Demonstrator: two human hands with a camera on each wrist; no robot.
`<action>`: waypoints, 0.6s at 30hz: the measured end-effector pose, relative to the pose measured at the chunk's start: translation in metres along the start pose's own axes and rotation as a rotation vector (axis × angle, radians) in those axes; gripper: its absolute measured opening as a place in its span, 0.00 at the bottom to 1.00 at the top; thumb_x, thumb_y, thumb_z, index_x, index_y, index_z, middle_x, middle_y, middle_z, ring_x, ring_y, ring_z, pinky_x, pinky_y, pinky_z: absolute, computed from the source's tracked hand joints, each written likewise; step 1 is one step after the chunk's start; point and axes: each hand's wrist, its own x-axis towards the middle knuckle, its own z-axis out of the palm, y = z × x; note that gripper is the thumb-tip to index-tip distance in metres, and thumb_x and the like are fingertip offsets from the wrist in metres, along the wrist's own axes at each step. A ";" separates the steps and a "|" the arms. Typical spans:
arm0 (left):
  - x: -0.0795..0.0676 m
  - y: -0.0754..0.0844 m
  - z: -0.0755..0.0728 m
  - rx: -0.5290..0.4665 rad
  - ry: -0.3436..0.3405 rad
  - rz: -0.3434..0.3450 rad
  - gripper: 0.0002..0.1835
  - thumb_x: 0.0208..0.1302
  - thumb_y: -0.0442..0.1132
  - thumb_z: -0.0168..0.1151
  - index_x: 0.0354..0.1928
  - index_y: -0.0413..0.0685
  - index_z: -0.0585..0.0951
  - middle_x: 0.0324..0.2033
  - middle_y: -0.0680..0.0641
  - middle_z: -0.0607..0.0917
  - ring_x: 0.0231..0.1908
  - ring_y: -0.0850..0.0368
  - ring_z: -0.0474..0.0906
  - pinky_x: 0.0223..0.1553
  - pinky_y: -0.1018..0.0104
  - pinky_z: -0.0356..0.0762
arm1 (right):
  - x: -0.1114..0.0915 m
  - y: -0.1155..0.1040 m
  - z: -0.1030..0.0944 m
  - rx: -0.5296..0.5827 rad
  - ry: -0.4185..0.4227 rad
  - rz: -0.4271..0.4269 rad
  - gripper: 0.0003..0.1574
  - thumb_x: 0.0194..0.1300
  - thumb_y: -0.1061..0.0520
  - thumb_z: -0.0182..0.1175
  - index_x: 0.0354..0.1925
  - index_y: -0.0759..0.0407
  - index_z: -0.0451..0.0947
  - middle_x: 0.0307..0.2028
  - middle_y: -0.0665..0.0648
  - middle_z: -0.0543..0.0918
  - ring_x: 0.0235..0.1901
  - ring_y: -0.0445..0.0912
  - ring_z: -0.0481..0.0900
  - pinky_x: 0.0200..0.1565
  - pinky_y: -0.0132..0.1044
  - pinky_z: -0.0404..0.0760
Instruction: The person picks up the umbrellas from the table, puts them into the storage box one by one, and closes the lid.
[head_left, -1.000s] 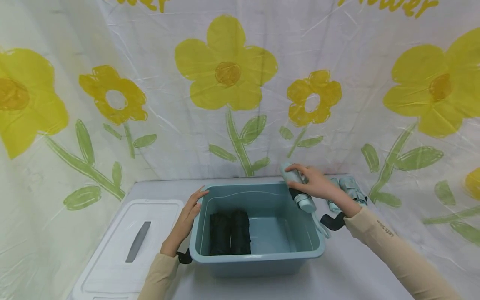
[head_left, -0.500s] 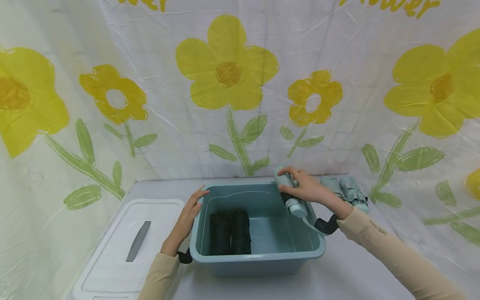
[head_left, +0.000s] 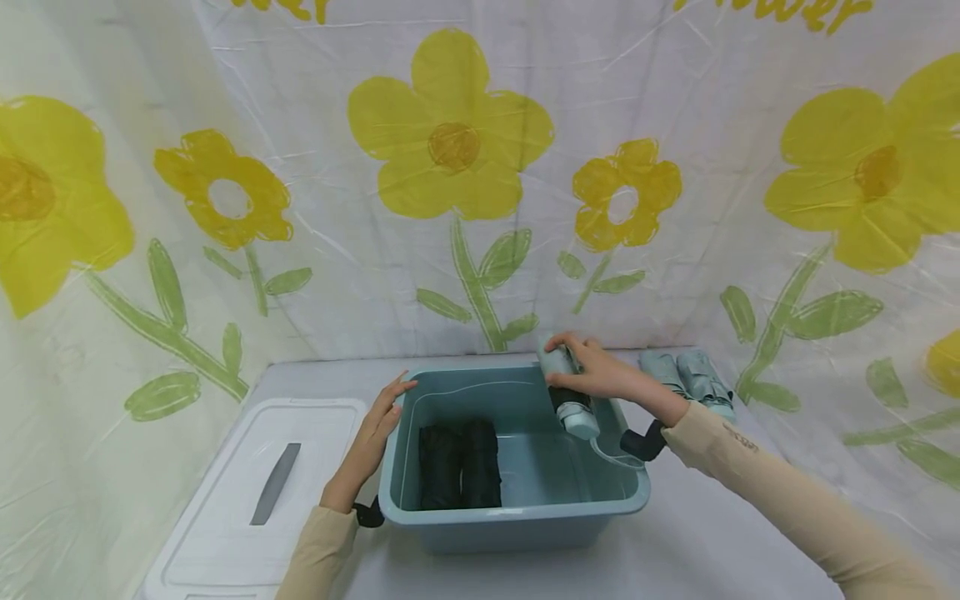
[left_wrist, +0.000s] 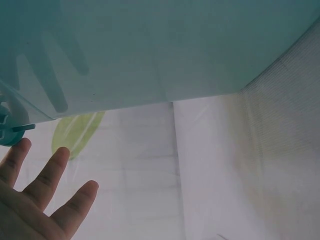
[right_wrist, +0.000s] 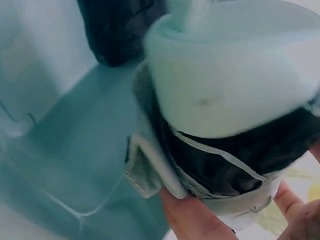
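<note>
My right hand (head_left: 600, 372) grips a folded pale blue-green umbrella (head_left: 573, 414), its fingers and thumb around the body. In the head view the umbrella tilts over the right part of a blue-green storage bin (head_left: 517, 518), handle end toward me, with a thin wrist strap dangling. The right wrist view shows the umbrella's handle (right_wrist: 230, 75) close up, with dark fabric beneath it. At the bin's left rim my left hand (head_left: 372, 435) rests with fingers extended; the left wrist view shows its spread fingers (left_wrist: 75, 210) beside the bin's wall. Two black rolled bundles (head_left: 459, 467) lie side by side inside the bin.
A pair of folded pale blue umbrellas (head_left: 701, 379) lies on the table to the right, behind my right forearm. On the left lies a white lid (head_left: 217, 475) with a grey handle. A flower-printed curtain (head_left: 322, 167) hangs behind the table (head_left: 660, 542).
My right hand has carried the umbrella leftward, from the bin's right rim to over its interior. The umbrellas on the table show more fully. My left hand has stayed at the rim.
</note>
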 end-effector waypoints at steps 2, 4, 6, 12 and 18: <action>0.000 0.000 0.000 -0.001 0.001 0.001 0.22 0.71 0.29 0.35 0.65 0.38 0.63 0.69 0.36 0.54 0.69 0.39 0.45 0.60 0.31 0.46 | 0.001 -0.002 0.001 0.012 -0.021 0.012 0.31 0.62 0.40 0.57 0.59 0.45 0.58 0.52 0.69 0.64 0.42 0.55 0.63 0.34 0.44 0.68; 0.000 0.000 0.000 0.005 0.004 0.006 0.22 0.70 0.28 0.35 0.65 0.37 0.63 0.69 0.35 0.54 0.69 0.38 0.46 0.60 0.31 0.47 | 0.002 -0.004 0.001 0.016 -0.033 0.021 0.32 0.62 0.40 0.57 0.60 0.45 0.57 0.52 0.69 0.64 0.42 0.55 0.63 0.34 0.44 0.68; 0.000 0.000 0.000 0.013 0.007 0.012 0.22 0.70 0.28 0.35 0.65 0.37 0.63 0.69 0.35 0.54 0.69 0.38 0.46 0.60 0.31 0.47 | 0.002 -0.007 0.002 0.021 -0.037 0.025 0.32 0.62 0.41 0.57 0.60 0.45 0.57 0.52 0.70 0.63 0.42 0.55 0.64 0.34 0.44 0.68; -0.001 -0.001 0.001 0.030 0.012 0.011 0.22 0.70 0.29 0.35 0.65 0.39 0.63 0.69 0.36 0.55 0.69 0.37 0.47 0.59 0.30 0.48 | 0.001 -0.013 0.006 0.080 -0.034 0.002 0.31 0.63 0.44 0.57 0.59 0.48 0.57 0.53 0.71 0.62 0.43 0.57 0.63 0.36 0.46 0.69; -0.001 -0.001 0.001 0.020 0.010 0.030 0.22 0.70 0.29 0.35 0.65 0.38 0.63 0.69 0.34 0.54 0.69 0.37 0.46 0.59 0.30 0.48 | 0.002 -0.014 0.011 0.124 -0.014 -0.017 0.30 0.63 0.44 0.57 0.59 0.48 0.57 0.56 0.72 0.61 0.48 0.58 0.61 0.42 0.50 0.68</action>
